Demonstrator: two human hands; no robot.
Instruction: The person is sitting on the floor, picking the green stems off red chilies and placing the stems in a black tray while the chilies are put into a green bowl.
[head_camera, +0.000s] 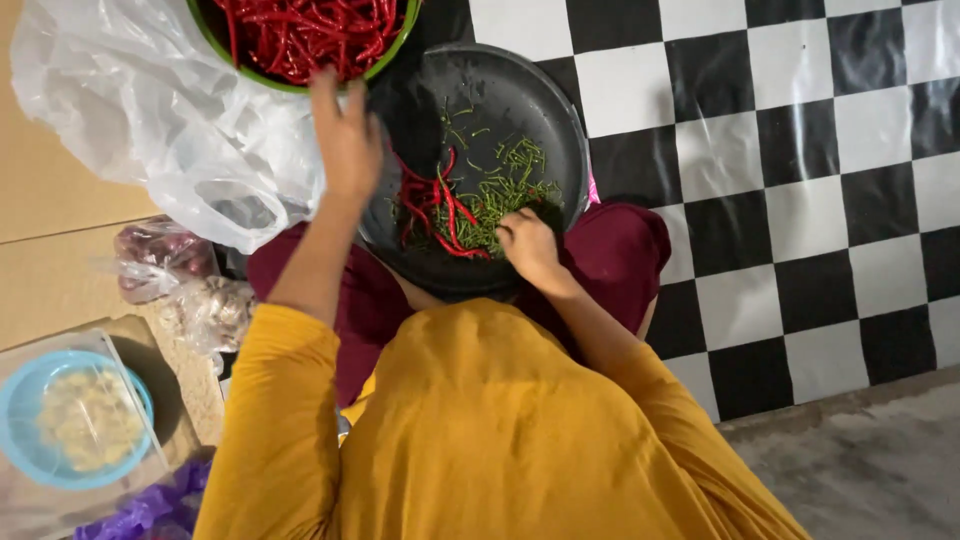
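Observation:
My left hand (345, 135) is stretched out with fingers apart at the near rim of a green bowl (300, 85), which is full of long red chilies (300, 30). It holds nothing. A round black pan (545, 110) rests on my lap. In it lie a few red chilies (430, 205) and a heap of plucked green stems (505, 195). My right hand (530, 250) sits at the pan's near edge, its fingers curled on the end of one red chili.
A white plastic bag (140, 110) lies crumpled at the left under the green bowl. Small bags of onions (160, 255) and garlic (215, 310) sit beside my knee. A blue bowl (30, 400) of pale pieces stands at the lower left. Black-and-white checkered flooring (800, 150) spreads to the right.

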